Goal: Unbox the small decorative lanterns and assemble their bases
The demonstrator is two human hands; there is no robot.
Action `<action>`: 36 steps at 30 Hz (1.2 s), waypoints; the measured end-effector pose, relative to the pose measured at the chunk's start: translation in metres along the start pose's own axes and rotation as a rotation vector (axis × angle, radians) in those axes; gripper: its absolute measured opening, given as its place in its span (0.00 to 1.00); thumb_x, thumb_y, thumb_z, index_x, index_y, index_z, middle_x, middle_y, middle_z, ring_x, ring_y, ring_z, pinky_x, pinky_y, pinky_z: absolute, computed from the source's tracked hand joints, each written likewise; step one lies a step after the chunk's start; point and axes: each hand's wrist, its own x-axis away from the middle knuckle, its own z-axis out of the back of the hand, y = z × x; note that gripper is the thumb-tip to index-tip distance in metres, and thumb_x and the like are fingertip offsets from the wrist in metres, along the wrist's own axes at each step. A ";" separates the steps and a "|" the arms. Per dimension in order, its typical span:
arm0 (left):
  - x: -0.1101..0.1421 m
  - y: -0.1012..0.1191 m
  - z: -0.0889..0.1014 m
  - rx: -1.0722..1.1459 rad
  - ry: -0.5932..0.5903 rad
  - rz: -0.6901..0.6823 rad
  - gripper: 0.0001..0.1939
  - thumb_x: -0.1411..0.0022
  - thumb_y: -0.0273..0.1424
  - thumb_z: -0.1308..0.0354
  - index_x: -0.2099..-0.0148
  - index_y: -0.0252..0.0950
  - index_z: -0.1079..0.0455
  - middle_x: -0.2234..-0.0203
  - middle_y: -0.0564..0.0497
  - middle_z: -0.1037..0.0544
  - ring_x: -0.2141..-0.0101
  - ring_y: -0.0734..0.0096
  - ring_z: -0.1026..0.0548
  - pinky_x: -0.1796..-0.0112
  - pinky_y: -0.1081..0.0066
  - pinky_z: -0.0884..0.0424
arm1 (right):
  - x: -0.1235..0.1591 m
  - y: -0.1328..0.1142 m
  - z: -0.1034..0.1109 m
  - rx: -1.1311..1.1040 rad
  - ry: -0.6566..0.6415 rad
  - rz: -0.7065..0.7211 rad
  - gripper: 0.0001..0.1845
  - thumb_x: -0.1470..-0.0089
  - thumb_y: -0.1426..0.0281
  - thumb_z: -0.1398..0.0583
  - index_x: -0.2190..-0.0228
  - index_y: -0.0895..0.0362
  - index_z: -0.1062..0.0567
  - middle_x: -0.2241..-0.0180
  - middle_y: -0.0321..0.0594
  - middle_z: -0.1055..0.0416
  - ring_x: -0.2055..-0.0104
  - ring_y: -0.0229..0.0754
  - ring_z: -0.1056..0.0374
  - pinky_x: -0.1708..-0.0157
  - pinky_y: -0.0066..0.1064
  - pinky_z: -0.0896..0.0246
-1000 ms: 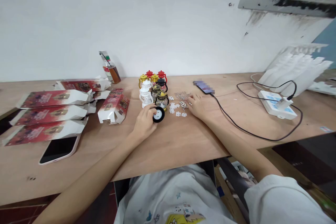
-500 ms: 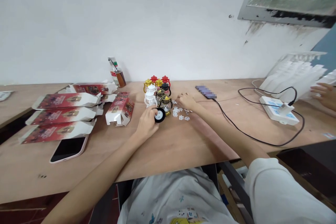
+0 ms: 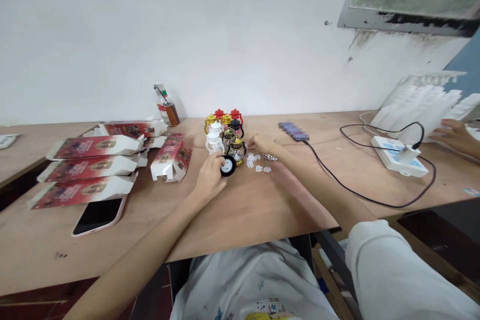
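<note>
My left hand [image 3: 210, 175] is closed round the edge of a round black piece with a white centre [image 3: 228, 165], its flat face turned towards me. Just behind it stand several miniature lanterns, among them a black-and-gold lantern [image 3: 236, 152], a white lantern [image 3: 215, 142] and a red lantern [image 3: 235, 114]. My right hand [image 3: 262, 144] is beside the lanterns with fingertips drawn together near the table; whatever they pinch is too small to make out. Small white flat pieces [image 3: 258, 168] and a cluster of tiny round bits [image 3: 269, 158] lie close to it.
Red-and-white cartons [image 3: 90, 165] lie at left, partly over a phone [image 3: 98, 216]. A bottle [image 3: 168, 110] stands by the wall. At right are a second phone [image 3: 293, 131], a power strip [image 3: 398, 156] with a black cable, white stacked pieces [image 3: 420, 105] and another person's hand [image 3: 455, 135].
My right hand has shifted slightly left, towards the lanterns, and its fingers have drawn together. More tiny bits show beneath the wrist. My left hand keeps its hold on the round black piece.
</note>
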 end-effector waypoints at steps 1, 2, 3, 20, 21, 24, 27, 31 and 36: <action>0.000 0.000 0.000 -0.001 0.000 0.000 0.18 0.54 0.19 0.48 0.60 0.38 0.45 0.57 0.41 0.30 0.55 0.58 0.28 0.61 0.62 0.29 | 0.000 0.000 0.001 -0.024 0.008 -0.004 0.09 0.47 0.71 0.41 0.65 0.58 0.21 0.63 0.44 0.23 0.60 0.44 0.31 0.64 0.29 0.45; 0.000 0.000 0.000 -0.002 0.001 -0.003 0.18 0.54 0.19 0.49 0.60 0.38 0.45 0.57 0.41 0.30 0.55 0.58 0.28 0.61 0.62 0.29 | 0.001 0.000 0.001 -0.048 0.018 -0.008 0.09 0.48 0.71 0.40 0.66 0.58 0.20 0.64 0.44 0.23 0.61 0.43 0.31 0.65 0.29 0.45; 0.000 0.000 0.000 -0.004 0.000 -0.006 0.18 0.54 0.19 0.49 0.60 0.38 0.45 0.57 0.41 0.30 0.55 0.58 0.28 0.61 0.62 0.29 | 0.002 0.000 0.002 -0.073 0.031 -0.013 0.08 0.49 0.71 0.39 0.68 0.59 0.20 0.65 0.44 0.23 0.62 0.43 0.31 0.65 0.29 0.45; -0.002 0.004 0.001 -0.110 0.037 -0.095 0.18 0.53 0.17 0.48 0.58 0.34 0.40 0.59 0.38 0.29 0.56 0.55 0.28 0.62 0.60 0.28 | 0.049 -0.050 0.008 -0.574 0.598 -0.052 0.13 0.39 0.67 0.50 0.62 0.59 0.28 0.64 0.41 0.26 0.62 0.38 0.31 0.61 0.30 0.38; -0.002 0.005 0.001 -0.157 0.041 -0.127 0.17 0.53 0.17 0.48 0.59 0.35 0.39 0.60 0.39 0.28 0.56 0.55 0.28 0.62 0.60 0.28 | 0.059 -0.058 0.008 -0.575 0.654 0.004 0.13 0.39 0.67 0.50 0.62 0.58 0.27 0.64 0.41 0.26 0.61 0.38 0.31 0.61 0.30 0.38; -0.005 0.007 0.002 -0.272 0.072 -0.272 0.15 0.51 0.16 0.49 0.61 0.37 0.36 0.62 0.43 0.27 0.55 0.55 0.28 0.58 0.57 0.30 | 0.089 -0.080 0.005 -0.545 0.739 0.165 0.13 0.39 0.70 0.50 0.60 0.57 0.26 0.64 0.41 0.27 0.61 0.38 0.31 0.61 0.30 0.36; -0.008 0.010 0.004 -0.319 0.122 -0.384 0.12 0.46 0.17 0.49 0.63 0.38 0.33 0.64 0.46 0.26 0.54 0.58 0.30 0.54 0.55 0.33 | 0.108 -0.093 -0.005 -0.508 0.791 0.308 0.12 0.40 0.73 0.49 0.61 0.56 0.26 0.66 0.41 0.26 0.63 0.37 0.30 0.63 0.30 0.34; -0.013 0.015 0.008 -0.409 0.175 -0.468 0.06 0.42 0.22 0.47 0.65 0.39 0.33 0.66 0.49 0.26 0.54 0.61 0.29 0.53 0.56 0.34 | 0.111 -0.100 -0.013 -0.480 0.909 0.419 0.07 0.43 0.75 0.45 0.68 0.56 0.27 0.70 0.39 0.25 0.67 0.37 0.30 0.66 0.30 0.33; -0.014 0.020 0.012 -0.460 0.271 -0.530 0.04 0.41 0.25 0.45 0.68 0.39 0.36 0.66 0.51 0.24 0.54 0.63 0.27 0.52 0.59 0.35 | 0.111 -0.108 -0.009 -0.363 0.990 0.534 0.07 0.46 0.77 0.42 0.74 0.56 0.31 0.73 0.39 0.26 0.69 0.36 0.31 0.69 0.30 0.34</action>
